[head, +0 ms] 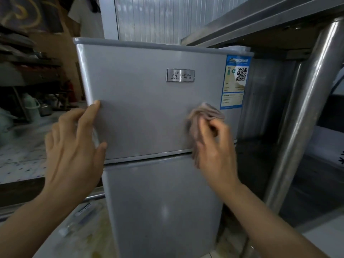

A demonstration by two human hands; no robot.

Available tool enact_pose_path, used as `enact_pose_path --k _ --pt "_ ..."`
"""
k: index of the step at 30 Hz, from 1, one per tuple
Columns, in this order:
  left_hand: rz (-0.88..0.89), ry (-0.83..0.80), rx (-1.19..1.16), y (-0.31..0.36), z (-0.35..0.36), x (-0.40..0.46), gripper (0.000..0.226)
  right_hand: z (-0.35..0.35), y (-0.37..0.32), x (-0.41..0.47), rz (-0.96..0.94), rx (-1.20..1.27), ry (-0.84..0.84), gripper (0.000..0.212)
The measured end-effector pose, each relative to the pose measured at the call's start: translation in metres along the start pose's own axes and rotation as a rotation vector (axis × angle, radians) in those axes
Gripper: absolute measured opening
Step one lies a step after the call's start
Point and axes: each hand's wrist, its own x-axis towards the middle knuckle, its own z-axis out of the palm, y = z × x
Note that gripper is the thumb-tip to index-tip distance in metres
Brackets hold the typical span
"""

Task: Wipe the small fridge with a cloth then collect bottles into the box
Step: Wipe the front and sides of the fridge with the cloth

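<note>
Right hand (212,146) bunched around cloth (202,118), pressed on fridge (149,108) upper door, low right. Unwiped door stretching left and above. Left hand (72,146) spread, bracing door's left edge. No bottles or box visible.

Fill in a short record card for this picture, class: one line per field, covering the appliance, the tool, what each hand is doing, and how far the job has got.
Appliance: small grey fridge, two doors, both closed
Tool: crumpled pinkish cloth
Right hand: grips the cloth against the upper door, near its lower right corner
Left hand: fingers straight, steadying the upper door's left edge
Stickers: blue energy label at upper right; metal brand plate near centre
Stage: wiping; no bottles or box in view
</note>
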Motion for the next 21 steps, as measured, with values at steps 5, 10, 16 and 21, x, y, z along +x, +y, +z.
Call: enact_pose_path --k 5,10,16,21 --pt "-0.077 -0.162 -0.163 0.001 0.003 -0.023 0.093 0.000 0.008 -0.003 0.543 0.037 0.075 0.057" --pt "-0.124 -0.148 -0.216 0.000 0.009 -0.024 0.091 0.022 -0.087 -0.021 0.273 0.100 0.086 0.053" --pt "-0.090 -0.169 -0.302 -0.012 0.003 -0.030 0.090 0.019 -0.092 -0.030 -0.021 0.268 -0.089 0.043" --pt "-0.149 -0.217 -0.390 -0.021 0.000 -0.045 0.087 -0.002 -0.026 -0.026 0.380 0.128 0.010 0.049"
